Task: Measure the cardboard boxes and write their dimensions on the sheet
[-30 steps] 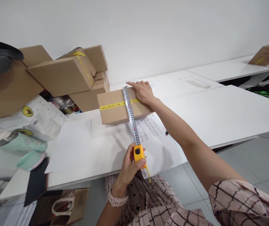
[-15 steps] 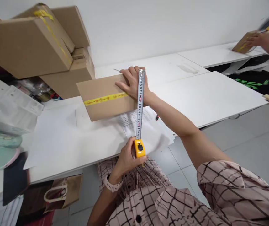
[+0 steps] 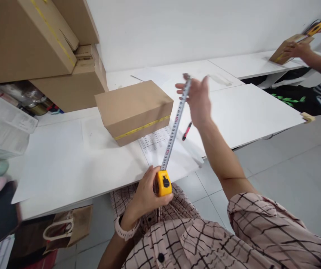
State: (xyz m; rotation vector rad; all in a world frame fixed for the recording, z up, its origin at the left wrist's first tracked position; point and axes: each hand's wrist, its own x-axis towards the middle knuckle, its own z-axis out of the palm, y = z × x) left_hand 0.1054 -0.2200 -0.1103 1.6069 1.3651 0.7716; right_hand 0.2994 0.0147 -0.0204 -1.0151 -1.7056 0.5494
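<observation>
My left hand point(image 3: 149, 188) grips the yellow case of a tape measure point(image 3: 164, 184) near the table's front edge. The metal blade runs up and away from it, leaning right. At the blade's far end is my right hand point(image 3: 198, 99), its fingers spread and thumb apart; the blade passes in front of the fingers. To the left of the blade a closed cardboard box point(image 3: 134, 106) with yellow tape along its front rests on the white table. Under its near right side lies a printed sheet point(image 3: 156, 142), and a red and black pen point(image 3: 187, 131) sits beside the blade.
Large cardboard boxes point(image 3: 67, 87) are stacked at the left, beside a clear plastic container point(image 3: 6, 127). Blank white paper point(image 3: 51, 160) covers the table's left part. At the far right a co-worker's hands point(image 3: 299, 50) hold another box and a yellow tool.
My right hand has let go of the cardboard box and moved right, its fingers opening. The box has turned and shows its top. The tape blade now leans further right.
</observation>
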